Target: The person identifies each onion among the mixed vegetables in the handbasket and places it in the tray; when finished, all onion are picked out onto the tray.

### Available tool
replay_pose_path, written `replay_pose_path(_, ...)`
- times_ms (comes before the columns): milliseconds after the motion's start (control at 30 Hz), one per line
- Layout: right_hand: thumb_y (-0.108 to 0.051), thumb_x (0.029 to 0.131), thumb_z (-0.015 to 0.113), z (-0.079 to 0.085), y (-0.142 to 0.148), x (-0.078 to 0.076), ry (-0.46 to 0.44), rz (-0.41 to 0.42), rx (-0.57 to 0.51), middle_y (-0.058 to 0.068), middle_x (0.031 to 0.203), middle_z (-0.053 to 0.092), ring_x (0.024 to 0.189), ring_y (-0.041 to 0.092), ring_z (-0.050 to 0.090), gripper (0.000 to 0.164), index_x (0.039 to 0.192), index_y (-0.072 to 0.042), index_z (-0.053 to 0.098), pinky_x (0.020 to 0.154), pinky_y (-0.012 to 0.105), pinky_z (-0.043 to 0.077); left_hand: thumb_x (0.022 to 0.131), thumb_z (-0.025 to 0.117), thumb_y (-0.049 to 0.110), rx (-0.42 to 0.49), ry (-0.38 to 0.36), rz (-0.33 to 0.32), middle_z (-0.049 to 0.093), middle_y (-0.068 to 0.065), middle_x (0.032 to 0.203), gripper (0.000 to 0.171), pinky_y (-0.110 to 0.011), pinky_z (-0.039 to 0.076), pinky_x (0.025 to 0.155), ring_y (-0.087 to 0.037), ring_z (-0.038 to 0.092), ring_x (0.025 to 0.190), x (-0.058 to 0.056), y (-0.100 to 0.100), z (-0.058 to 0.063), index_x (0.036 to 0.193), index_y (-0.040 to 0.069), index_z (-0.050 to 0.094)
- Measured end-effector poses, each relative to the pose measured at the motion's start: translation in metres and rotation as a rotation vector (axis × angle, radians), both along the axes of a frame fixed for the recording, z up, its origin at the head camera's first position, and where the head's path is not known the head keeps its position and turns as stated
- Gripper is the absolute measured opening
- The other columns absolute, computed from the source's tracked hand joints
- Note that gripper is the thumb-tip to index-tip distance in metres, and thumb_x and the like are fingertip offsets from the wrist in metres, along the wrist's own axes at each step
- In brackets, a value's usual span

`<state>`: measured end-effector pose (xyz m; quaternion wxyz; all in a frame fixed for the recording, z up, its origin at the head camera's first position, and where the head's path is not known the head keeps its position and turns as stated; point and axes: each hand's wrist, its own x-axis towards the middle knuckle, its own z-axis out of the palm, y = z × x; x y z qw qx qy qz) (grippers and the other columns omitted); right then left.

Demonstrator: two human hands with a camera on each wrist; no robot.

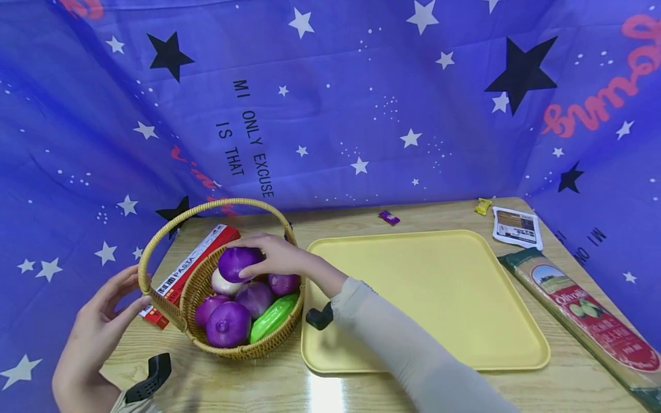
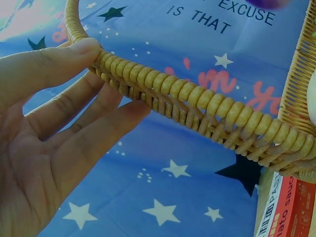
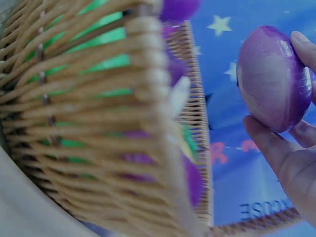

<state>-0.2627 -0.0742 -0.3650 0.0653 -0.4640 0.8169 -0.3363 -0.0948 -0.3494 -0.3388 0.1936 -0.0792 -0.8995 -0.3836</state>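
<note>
One onion [image 3: 271, 79], bicoloured (right wrist only)

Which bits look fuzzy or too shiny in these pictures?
Right wrist: near side of the basket is blurry, the held onion clearer; head: white glare on the table by the tray; left wrist: pale, washed-out cloth at top left.

The held onion [image 1: 236, 264] is deep purple, the long vegetable [image 1: 273, 318] bright green, the basket [image 1: 258, 347] a golden-tan weave. The tray [image 1: 439, 304] is plain pale yellow. The blue cloth [image 1: 330, 120] bears black and white stars.
</note>
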Motion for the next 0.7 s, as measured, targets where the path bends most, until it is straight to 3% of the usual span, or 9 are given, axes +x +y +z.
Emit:
replay_pose_path(367,-0.033,0.080,0.075,0.022,0.050,0.020,-0.032,-0.001,-0.155,0.000,0.140,0.048,0.131,0.015,0.043,0.061,0.136,-0.028,0.051,0.102,0.032,0.045,0.088,0.060,-0.003,0.007,-0.005,-0.002,0.050,0.032,0.115,0.056,0.002,0.042,0.081,0.019,0.048,0.107,0.000,-0.002,0.001,0.140,0.008,0.043)
replay_pose_path(567,-0.029,0.080,0.075,0.023,0.079,0.024,-0.156,-0.015,-0.217,0.001,0.143,0.044,0.126,0.019,0.049,0.063,0.137,-0.029,0.049,0.097,0.030,0.050,0.087,0.060,-0.005,0.028,-0.009,-0.013,0.052,0.031,0.115,0.057,0.001,0.044,0.080,0.018,0.050,0.106,0.000,-0.003,0.000,0.140,0.007,0.043)
replay_pose_path(700,-0.024,0.080,0.076,0.021,0.101,0.020,-0.216,-0.057,-0.273,0.002,0.143,0.043,0.125,0.024,0.051,0.063,0.136,-0.028,0.050,0.096,0.035,0.051,0.088,0.060,-0.004,0.014,-0.010,-0.007,0.051,0.033,0.114,0.056,0.001,0.044,0.081,0.019,0.049,0.106,-0.001,-0.003,0.000,0.140,0.008,0.043)
